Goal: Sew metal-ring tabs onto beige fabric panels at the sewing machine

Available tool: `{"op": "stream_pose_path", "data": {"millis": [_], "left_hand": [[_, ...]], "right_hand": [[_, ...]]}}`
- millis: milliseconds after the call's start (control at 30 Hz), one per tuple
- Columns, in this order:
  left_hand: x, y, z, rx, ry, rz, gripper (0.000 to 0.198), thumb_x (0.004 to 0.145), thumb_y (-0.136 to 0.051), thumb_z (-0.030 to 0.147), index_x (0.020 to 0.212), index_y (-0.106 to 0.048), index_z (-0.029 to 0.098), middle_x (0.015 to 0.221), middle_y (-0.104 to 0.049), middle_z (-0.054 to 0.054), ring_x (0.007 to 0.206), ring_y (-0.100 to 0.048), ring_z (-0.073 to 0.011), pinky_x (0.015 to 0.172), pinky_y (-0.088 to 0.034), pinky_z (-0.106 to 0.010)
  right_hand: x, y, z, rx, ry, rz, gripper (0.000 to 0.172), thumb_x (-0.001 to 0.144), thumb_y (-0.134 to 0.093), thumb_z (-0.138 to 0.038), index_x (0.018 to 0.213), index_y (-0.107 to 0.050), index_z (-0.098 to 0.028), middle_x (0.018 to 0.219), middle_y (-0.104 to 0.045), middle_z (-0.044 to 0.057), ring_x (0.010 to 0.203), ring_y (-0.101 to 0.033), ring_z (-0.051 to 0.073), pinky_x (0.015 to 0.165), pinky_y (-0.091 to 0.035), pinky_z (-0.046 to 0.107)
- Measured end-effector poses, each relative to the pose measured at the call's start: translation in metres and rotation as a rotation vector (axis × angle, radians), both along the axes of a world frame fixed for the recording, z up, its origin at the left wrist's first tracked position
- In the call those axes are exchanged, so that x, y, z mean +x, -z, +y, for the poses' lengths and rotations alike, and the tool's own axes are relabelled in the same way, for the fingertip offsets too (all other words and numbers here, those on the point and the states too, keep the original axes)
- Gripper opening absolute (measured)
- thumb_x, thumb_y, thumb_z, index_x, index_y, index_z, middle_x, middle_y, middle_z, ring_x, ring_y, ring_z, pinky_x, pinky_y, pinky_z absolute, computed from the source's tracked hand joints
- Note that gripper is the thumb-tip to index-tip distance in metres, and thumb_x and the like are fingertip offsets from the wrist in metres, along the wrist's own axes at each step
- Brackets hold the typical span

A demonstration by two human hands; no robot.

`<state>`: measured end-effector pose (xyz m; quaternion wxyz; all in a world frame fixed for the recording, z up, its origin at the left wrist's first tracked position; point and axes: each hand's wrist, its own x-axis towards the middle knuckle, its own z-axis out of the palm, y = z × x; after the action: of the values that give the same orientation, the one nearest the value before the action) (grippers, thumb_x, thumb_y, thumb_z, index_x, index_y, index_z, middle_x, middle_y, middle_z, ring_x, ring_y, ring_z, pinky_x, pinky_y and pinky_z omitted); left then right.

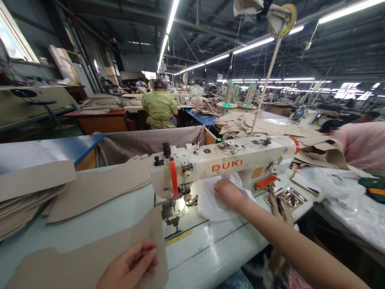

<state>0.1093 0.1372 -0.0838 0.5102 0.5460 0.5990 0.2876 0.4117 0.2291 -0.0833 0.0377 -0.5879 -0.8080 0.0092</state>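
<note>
My left hand (132, 263) is closed, thumb against curled fingers, over a flat beige fabric panel (90, 249) at the front left; what the fingers hold, if anything, is hidden. Behind the needle area of a white sewing machine (222, 160), my right hand (227, 193) reaches under the machine's arm. Its bent fingers grip a thin white sheet (210, 204) on the machine bed. The panel's right edge lies just left of the metal needle plate (176, 220).
Stacked beige panels (27, 196) and more panels (102, 184) lie left. A metal tray (291, 198) with small parts sits right, near a clear plastic bag (349, 200). A thread stand pole (267, 80) rises behind the machine. Co-workers (159, 106) sit beyond.
</note>
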Motion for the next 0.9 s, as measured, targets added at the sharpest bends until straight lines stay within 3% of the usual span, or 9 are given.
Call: {"op": "stream_pose_path", "data": {"millis": [133,233,333,467,567,700,900], "left_hand": [[0.005,-0.005,-0.006,0.031,-0.010,-0.001,0.034,0.062,-0.059,0.052,0.073,-0.064,0.021,0.058,-0.065,0.000,0.059,-0.062,-0.0202,0.060,-0.052,-0.028],[0.013,-0.004,-0.010,0.076,0.011,0.000,0.030,0.067,-0.056,0.048,0.074,-0.064,0.020,0.059,-0.064,0.000,0.061,-0.061,-0.0187,0.062,-0.050,-0.027],[0.021,-0.001,-0.013,0.114,0.029,-0.017,0.028,0.071,-0.054,0.045,0.076,-0.064,0.019,0.062,-0.065,0.000,0.062,-0.061,-0.0176,0.062,-0.049,-0.026],[0.026,0.002,-0.017,0.164,0.046,-0.008,0.026,0.073,-0.051,0.042,0.076,-0.064,0.019,0.063,-0.066,0.000,0.063,-0.061,-0.0174,0.063,-0.049,-0.025],[0.024,0.002,-0.020,0.200,0.030,0.057,0.025,0.076,-0.050,0.040,0.076,-0.065,0.021,0.065,-0.067,0.000,0.065,-0.062,-0.0173,0.063,-0.048,-0.024],[0.016,0.005,-0.021,0.248,-0.028,0.161,0.024,0.077,-0.049,0.038,0.077,-0.066,0.021,0.066,-0.068,0.001,0.064,-0.063,-0.0172,0.061,-0.047,-0.023],[0.008,0.010,-0.021,0.298,-0.100,0.227,0.025,0.078,-0.048,0.039,0.078,-0.066,0.022,0.068,-0.070,0.001,0.064,-0.065,-0.0177,0.060,-0.047,-0.024]], "right_hand": [[-0.013,-0.013,-0.021,-0.010,0.039,0.248,0.020,0.075,-0.050,-0.002,0.081,-0.067,-0.012,0.085,-0.070,0.009,0.080,-0.063,0.018,0.072,-0.045,0.026],[-0.038,-0.013,-0.049,-0.094,-0.014,0.444,0.022,0.073,-0.050,-0.001,0.079,-0.065,-0.015,0.077,-0.069,0.001,0.069,-0.062,0.011,0.063,-0.045,0.018],[-0.069,-0.002,-0.071,-0.308,-0.055,0.875,0.019,0.068,-0.052,-0.002,0.070,-0.065,-0.016,0.065,-0.066,-0.002,0.058,-0.057,0.009,0.055,-0.042,0.017],[-0.100,0.021,-0.078,-0.523,0.059,1.269,0.015,0.060,-0.053,-0.005,0.060,-0.063,-0.016,0.053,-0.059,-0.005,0.050,-0.048,0.008,0.050,-0.035,0.018],[-0.113,0.030,-0.072,-0.587,0.121,1.353,0.013,0.057,-0.056,-0.006,0.060,-0.063,-0.016,0.054,-0.060,-0.005,0.050,-0.049,0.008,0.052,-0.037,0.019],[-0.121,0.032,-0.069,-0.708,0.087,1.382,0.004,0.062,-0.065,-0.018,0.066,-0.064,-0.016,0.059,-0.064,-0.003,0.056,-0.057,0.011,0.057,-0.044,0.023],[-0.125,0.033,-0.073,-0.810,0.106,1.475,0.031,0.060,-0.078,-0.041,0.075,-0.068,-0.016,0.067,-0.067,0.000,0.065,-0.062,0.014,0.064,-0.049,0.027]]}}
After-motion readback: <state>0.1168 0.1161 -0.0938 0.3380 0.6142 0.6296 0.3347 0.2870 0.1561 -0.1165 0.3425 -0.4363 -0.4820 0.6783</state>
